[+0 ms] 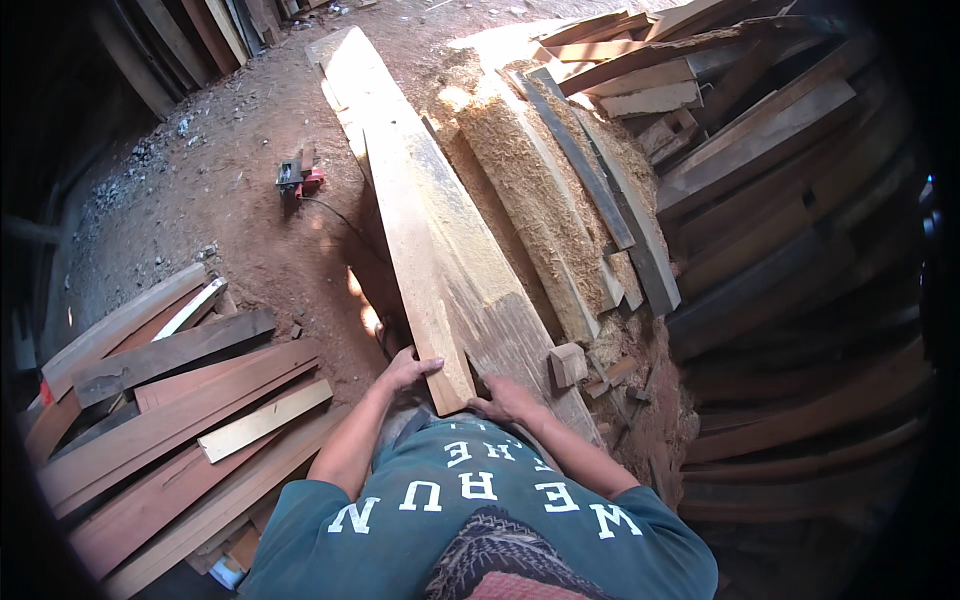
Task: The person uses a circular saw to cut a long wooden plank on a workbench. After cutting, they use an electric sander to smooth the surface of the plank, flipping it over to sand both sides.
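A long pale wooden plank point(418, 262) lies lengthwise on a wide, worn wooden bench board point(500, 322), running away from my body. Its near end is just in front of my shirt. My left hand point(408, 370) grips the plank's left edge, thumb on top and fingers hidden underneath. At the right corner of the same end, my right hand point(508, 400) is closed on the plank, partly resting over the bench board. A small wooden block point(568, 365) sits at the bench's right edge, beyond my right hand.
On the dirt floor to the left lies a red and grey corded power tool point(298, 180). Stacked boards point(200, 390) fill the near left. Right of the bench, sawdust point(530, 190) covers several slabs, with piled timber point(760, 150) beyond. More boards point(190, 40) lean at the far left.
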Available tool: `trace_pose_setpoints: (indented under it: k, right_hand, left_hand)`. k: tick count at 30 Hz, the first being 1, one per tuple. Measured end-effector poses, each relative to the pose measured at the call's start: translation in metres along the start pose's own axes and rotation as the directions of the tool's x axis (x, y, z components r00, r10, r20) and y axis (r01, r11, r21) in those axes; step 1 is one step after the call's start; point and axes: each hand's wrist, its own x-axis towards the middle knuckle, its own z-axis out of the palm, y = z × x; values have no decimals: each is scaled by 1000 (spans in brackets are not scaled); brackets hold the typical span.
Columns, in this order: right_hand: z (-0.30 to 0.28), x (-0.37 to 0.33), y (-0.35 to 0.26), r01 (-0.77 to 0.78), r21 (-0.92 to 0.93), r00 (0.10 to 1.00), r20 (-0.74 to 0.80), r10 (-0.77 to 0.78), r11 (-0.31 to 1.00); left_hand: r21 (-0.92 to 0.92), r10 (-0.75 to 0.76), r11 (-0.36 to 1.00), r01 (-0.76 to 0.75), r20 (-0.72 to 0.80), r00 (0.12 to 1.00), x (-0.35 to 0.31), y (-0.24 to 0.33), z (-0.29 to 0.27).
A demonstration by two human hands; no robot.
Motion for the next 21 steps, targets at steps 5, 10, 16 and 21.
trace_pose_setpoints:
  k: [5, 10, 16, 21]
  right_hand:
    - [30, 62, 5, 32, 750, 997, -71, 32, 661]
    - [-10, 34, 22, 15, 329, 887, -441, 139, 944]
    - [7, 1, 37, 0, -184, 797, -593, -111, 983]
    - [9, 12, 38, -39, -139, 813, -580, -49, 989]
  left_hand:
    - [-184, 32, 983, -2, 158, 987, 7, 53, -15]
    - [258, 246, 946, -198, -170, 954, 11, 136, 15]
    - [399, 407, 882, -252, -372, 834, 55, 132, 33]
    - [407, 425, 878, -254, -414, 805, 60, 136, 31]
